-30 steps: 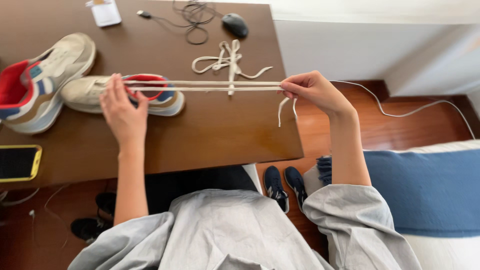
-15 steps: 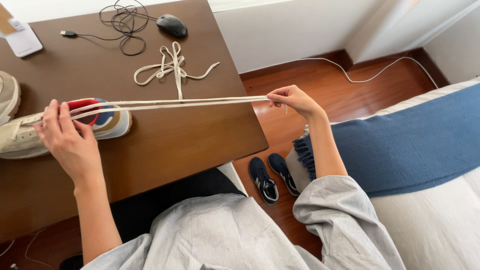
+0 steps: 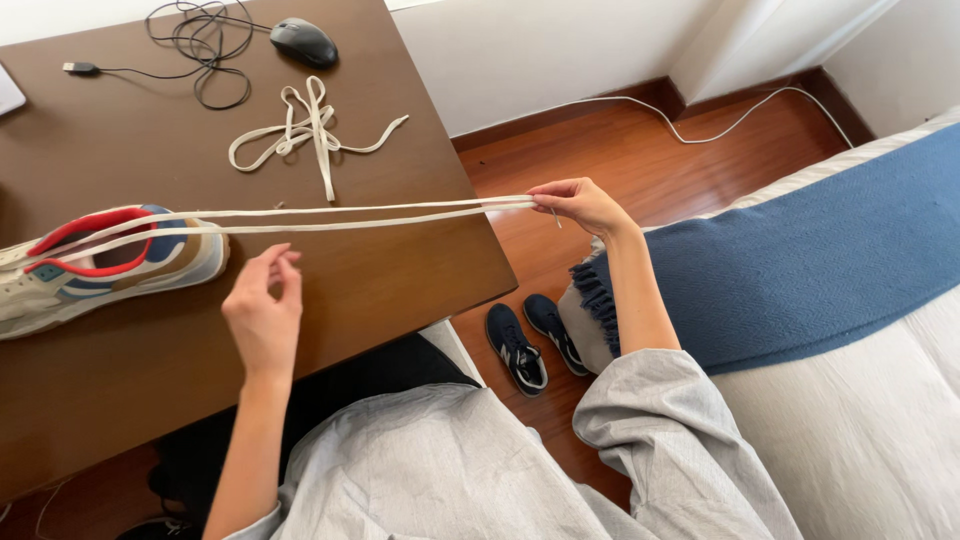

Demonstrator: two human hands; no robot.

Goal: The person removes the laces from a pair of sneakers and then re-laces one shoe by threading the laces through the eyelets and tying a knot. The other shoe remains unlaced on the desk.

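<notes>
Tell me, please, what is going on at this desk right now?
A person seated at a brown desk pinches both ends of a cream shoelace in the right hand, pulling it taut from a sneaker lying on its side. The left hand hovers open beneath the lace, holding nothing. A second, loose shoelace lies near a computer mouse.

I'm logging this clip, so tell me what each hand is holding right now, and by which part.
The right hand pinches the two ends of the shoelace stretched from the sneaker. The left hand holds nothing.
</notes>
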